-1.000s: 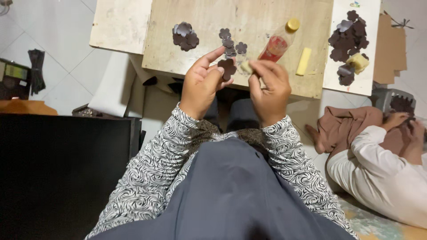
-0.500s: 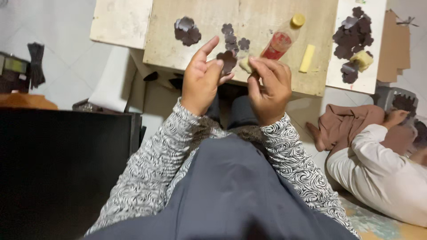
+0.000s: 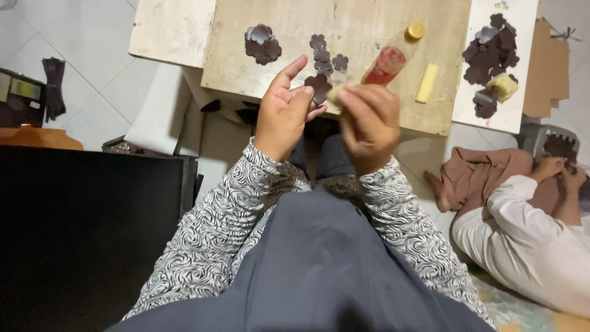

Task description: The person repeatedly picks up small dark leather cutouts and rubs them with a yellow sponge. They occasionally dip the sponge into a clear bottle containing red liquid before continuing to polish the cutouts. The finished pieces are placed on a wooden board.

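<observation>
Left hand (image 3: pixel 284 114): fingers partly spread, index raised, holding a dark flower-shaped cutout (image 3: pixel 318 88) at its fingertips. Right hand (image 3: pixel 367 123): closed around a small pale yellow piece (image 3: pixel 335 94), pressed against the cutout. Both hands sit just in front of the wooden surface (image 3: pixel 362 24), at its near edge. On the surface: glue bottle (image 3: pixel 392 57) lying tilted, yellow stick (image 3: pixel 426 83) just beside it, more dark cutouts (image 3: pixel 263 43) toward its left part.

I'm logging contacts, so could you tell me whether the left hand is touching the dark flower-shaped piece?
Touching: the head view shows the left hand fingertips pinching the dark flower-shaped piece.
</observation>
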Tool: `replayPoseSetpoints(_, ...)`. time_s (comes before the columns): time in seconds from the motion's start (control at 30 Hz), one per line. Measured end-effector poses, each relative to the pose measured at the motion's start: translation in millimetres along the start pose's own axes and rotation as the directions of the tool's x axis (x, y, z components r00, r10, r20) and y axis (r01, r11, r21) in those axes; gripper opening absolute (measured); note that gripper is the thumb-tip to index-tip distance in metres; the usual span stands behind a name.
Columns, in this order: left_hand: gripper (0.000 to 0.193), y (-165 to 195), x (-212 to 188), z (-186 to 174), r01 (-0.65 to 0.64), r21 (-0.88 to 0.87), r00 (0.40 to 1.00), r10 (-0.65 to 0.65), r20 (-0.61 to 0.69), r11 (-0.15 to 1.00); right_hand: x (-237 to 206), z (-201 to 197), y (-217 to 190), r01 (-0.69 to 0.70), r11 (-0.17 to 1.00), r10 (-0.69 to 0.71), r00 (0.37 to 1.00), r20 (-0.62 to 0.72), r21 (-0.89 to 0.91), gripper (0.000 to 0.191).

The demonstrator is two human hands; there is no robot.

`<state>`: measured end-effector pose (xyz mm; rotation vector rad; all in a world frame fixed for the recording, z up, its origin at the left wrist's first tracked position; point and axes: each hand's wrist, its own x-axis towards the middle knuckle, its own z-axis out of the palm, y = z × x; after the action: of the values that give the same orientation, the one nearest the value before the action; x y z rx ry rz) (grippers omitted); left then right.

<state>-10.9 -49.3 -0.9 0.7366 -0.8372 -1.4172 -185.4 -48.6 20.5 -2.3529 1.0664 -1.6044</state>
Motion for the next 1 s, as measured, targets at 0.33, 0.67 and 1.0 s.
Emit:
replayPoseSetpoints(0.33,0.056,12.2,-4.6,3.7,0.17,-0.001,0.984,-0.17,-0.042,0.985,6.0,-1.1,9.3,-0.124,0.99,0.123,0.992,-0.016,-0.066,0.036)
replayPoseSetpoints(0.67,0.054,-4.2,-1.1,0.5,0.082,-0.031,0.996,-0.081,0.03,0.996,-6.7,8.0,3.7,0.084,0.995,-0.088,0.993,0.074,0.044,0.032)
replayPoseSetpoints(1.0,0.055,-4.2,2.8,-1.0,0.15,0.016,0.988,-0.149,-0.034,0.989,-4.9,-7.4,6.3,-0.085,0.996,0.085,0.996,-0.006,-0.007,0.035)
